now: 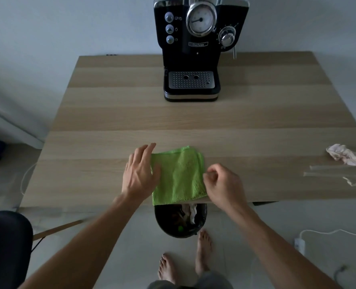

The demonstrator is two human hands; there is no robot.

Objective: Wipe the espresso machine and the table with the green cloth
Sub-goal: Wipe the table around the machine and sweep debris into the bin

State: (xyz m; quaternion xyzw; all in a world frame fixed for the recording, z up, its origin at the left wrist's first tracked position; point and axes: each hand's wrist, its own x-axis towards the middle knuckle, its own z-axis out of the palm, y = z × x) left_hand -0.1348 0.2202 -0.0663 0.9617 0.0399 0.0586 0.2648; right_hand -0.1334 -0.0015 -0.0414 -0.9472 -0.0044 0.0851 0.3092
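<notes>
I see a pale wood-grain table (pixel 110 113). A black espresso machine (pixel 193 59) stands at its far edge, slightly right of centre. A folded green cloth (pixel 181 176) lies at the near edge, just overhanging it. At the right edge I make out a crumpled tissue (pixel 339 155), with clear plastic strips (pixel 335 171) beside it on the near side.

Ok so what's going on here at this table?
A person stands at the wooden table with a folded green cloth lying at its near edge. The left hand rests flat on the cloth's left side, and the right hand appears to pinch its right edge with curled fingers. The black espresso machine sits untouched at the far side. Some crumpled paper lies far right, and a bin stands below the near edge.
</notes>
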